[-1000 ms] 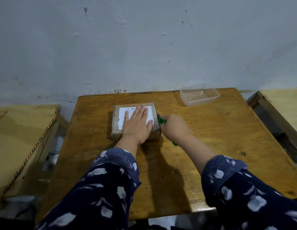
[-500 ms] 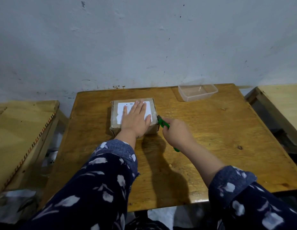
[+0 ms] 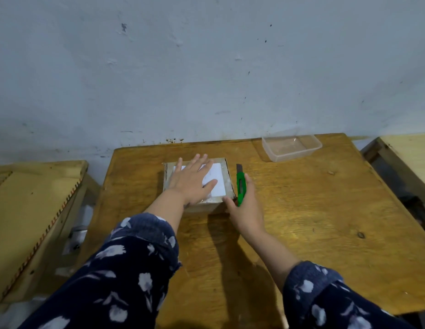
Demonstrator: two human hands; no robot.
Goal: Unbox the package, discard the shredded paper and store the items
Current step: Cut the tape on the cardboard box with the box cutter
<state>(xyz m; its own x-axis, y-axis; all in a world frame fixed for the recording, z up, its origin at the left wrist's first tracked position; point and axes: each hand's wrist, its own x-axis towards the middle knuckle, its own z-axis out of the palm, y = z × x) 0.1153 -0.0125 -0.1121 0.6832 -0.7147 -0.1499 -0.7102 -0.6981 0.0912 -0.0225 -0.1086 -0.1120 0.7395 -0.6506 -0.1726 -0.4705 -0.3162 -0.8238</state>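
A small cardboard box (image 3: 227, 176) with a white label, taped over, sits on the wooden table (image 3: 301, 210) near its far middle. My left hand (image 3: 191, 184) lies flat on the box top with fingers spread. Beside the box's right wall, my right hand (image 3: 247, 207) holds a green utility knife (image 3: 240, 186). The knife points away from me, its blade tip past the far end of the handle. The box is closed, so its contents are hidden.
An empty clear plastic container (image 3: 291, 148) stands at the table's far right, near the wall (image 3: 206, 67). Wooden furniture flanks the table: a slanted board (image 3: 28, 210) on the left and another table (image 3: 411, 153) on the right.
My right hand has turned the knife from lying low against the box's right side to pointing away along that side. The left hand stays on the box. The camera has tilted slightly.
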